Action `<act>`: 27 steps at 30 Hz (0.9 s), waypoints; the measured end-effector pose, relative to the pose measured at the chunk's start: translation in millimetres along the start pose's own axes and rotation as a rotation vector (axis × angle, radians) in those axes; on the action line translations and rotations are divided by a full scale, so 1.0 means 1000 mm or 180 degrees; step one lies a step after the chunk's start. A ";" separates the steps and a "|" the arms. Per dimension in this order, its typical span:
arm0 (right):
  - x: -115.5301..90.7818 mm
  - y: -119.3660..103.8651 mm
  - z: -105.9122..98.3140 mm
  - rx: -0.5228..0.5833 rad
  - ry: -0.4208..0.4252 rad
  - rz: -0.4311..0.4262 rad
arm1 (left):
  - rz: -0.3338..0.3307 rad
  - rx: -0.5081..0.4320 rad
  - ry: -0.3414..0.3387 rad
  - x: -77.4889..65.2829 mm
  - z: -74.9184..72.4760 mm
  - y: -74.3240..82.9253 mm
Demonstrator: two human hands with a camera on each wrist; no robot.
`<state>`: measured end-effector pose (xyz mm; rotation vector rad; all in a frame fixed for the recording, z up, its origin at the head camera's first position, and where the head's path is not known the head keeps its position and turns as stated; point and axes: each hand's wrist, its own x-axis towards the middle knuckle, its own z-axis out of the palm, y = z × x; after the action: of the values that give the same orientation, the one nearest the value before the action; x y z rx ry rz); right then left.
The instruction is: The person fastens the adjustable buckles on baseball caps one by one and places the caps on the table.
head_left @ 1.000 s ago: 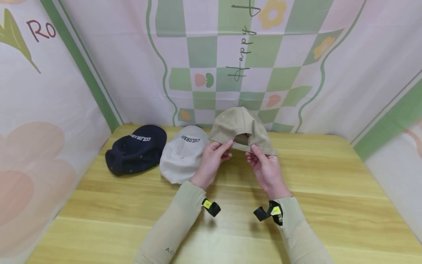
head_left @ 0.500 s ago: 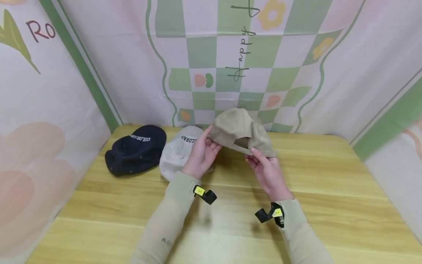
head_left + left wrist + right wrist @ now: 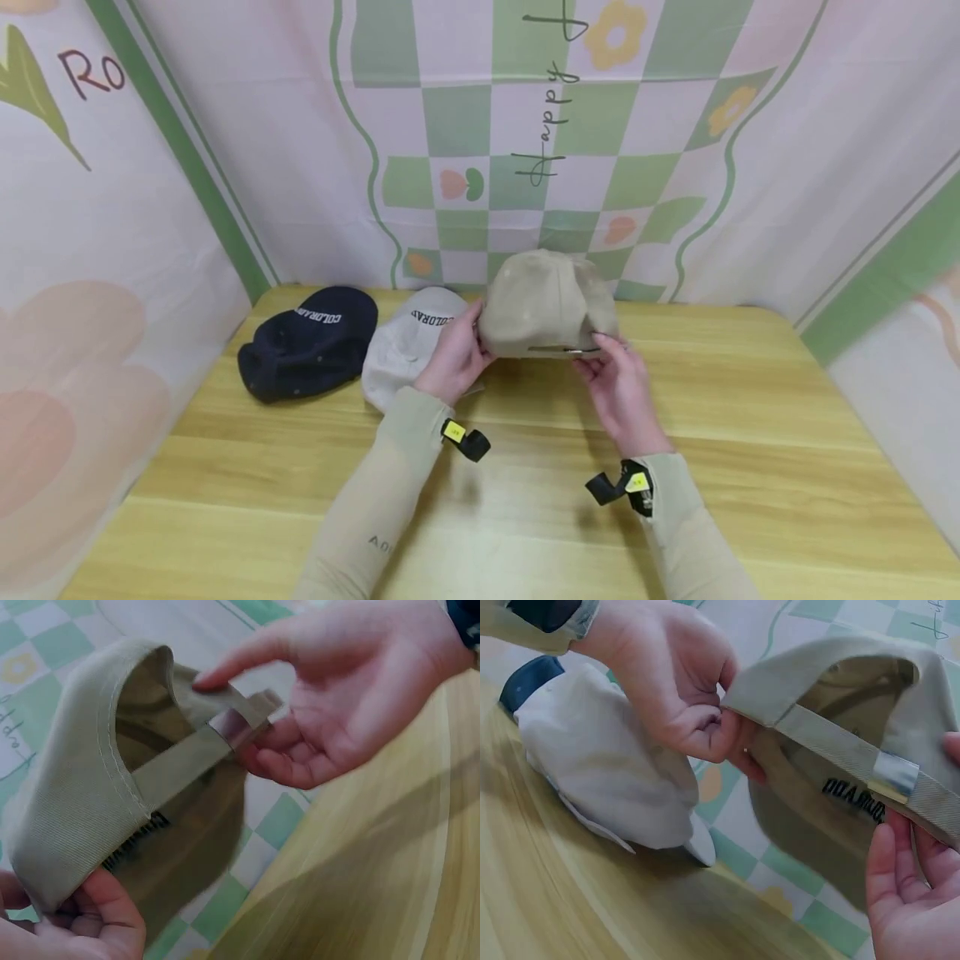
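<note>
A khaki baseball cap (image 3: 547, 304) is held up above the back of the table, its crown toward the head camera. My left hand (image 3: 452, 354) grips its left edge, fingers curled under the rim in the left wrist view. On the other side my right hand (image 3: 621, 387) pinches the rim near the back strap (image 3: 187, 761). That strap carries a metal buckle (image 3: 896, 776), with the right fingertips just beneath it in the right wrist view. Dark lettering (image 3: 853, 799) shows below the strap. Part of a light grey cap (image 3: 408, 350) is hidden behind my left hand.
A navy cap (image 3: 311, 342) with white lettering lies left of the grey one on the wooden table (image 3: 750, 417). Printed cloth (image 3: 450, 117) hangs close behind the table's back edge and along both sides.
My left hand has shifted from the back strap to the khaki cap's left side. The cap has tipped, so its back opening has narrowed to a slit in the head view.
</note>
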<state>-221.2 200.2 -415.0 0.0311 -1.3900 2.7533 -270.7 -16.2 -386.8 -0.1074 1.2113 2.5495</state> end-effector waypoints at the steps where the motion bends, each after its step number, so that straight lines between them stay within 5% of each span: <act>1: 0.000 -0.001 -0.001 0.0002 -0.0022 0.0007 | 0.0008 0.0065 0.0007 0.000 0.000 0.000; 15: 0.006 -0.015 -0.020 -0.0454 -0.0011 0.0471 | 0.0174 0.1362 -0.0135 -0.002 0.000 -0.009; 22: 0.005 -0.017 -0.026 -0.0661 0.0073 0.0561 | 0.0412 0.2311 0.0151 -0.002 -0.003 -0.018; 27: 0.005 -0.016 -0.031 -0.0858 0.0133 0.0425 | 0.0618 0.2608 0.0204 -0.002 -0.003 -0.025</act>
<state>-224.7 234.9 -420.1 -0.1348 -1.7989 2.6214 -261.0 -4.3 -406.5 0.1230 2.2651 1.9909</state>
